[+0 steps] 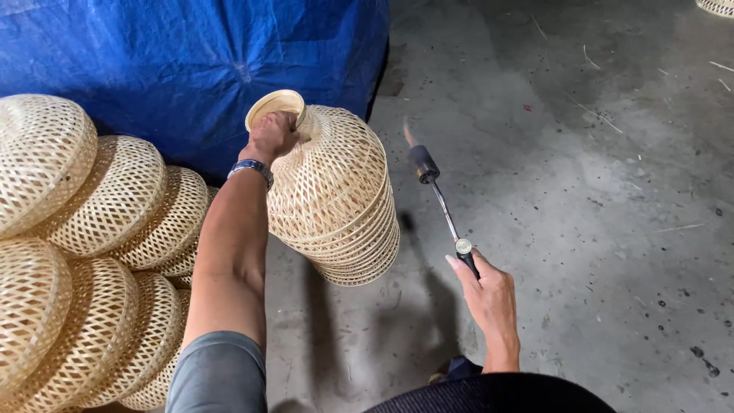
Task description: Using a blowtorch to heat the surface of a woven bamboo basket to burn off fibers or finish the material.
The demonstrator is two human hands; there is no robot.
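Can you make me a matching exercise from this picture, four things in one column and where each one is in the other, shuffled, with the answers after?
Things:
1. stack of woven bamboo shades
2. torch wand
3. blue tarp
4. wristwatch

Places:
A. gripped in the right hand, tip pointing at the stack
B. draped behind the piled baskets at left
C. on the left arm, just below the hand
D. held up off the concrete floor by the left hand at the top ring

Pairs: 1-D, 2-A, 3-B, 4-C
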